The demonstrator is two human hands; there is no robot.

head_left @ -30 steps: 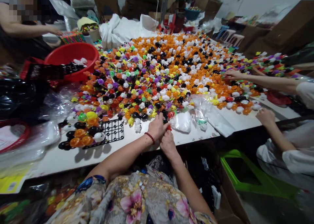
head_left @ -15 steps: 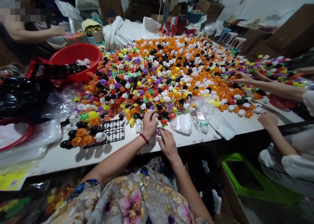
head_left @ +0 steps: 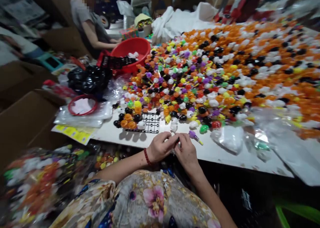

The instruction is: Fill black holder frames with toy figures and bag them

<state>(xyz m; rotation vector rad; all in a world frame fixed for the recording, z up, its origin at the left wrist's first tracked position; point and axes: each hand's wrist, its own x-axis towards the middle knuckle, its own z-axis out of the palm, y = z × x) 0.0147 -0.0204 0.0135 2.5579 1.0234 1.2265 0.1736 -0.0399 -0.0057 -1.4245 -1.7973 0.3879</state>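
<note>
At the table's front edge my left hand (head_left: 160, 147), with a red bead bracelet, and my right hand (head_left: 187, 151) meet with fingers pinched together. Whatever small piece sits between the fingertips is mostly hidden; only a dark speck shows. Just beyond my right hand lies a purple toy with a yellow tip (head_left: 193, 135), near a green piece (head_left: 204, 129). A white figure piece (head_left: 174, 126) is in front of my left hand. To the left is a black grid rack (head_left: 153, 123), its left part filled with orange, black, white and yellow toy heads (head_left: 128, 118).
A large pile of colourful plastic toys (head_left: 225, 68) covers the table. Clear plastic bags (head_left: 228, 139) lie at right. A red basin (head_left: 140, 50) stands back left, near a person (head_left: 91, 31) at work. A small red tray (head_left: 94, 105) rests on plastic bags at left.
The view has swung left. My hands have come together at the table edge, and a purple toy now lies beside my right hand.
</note>
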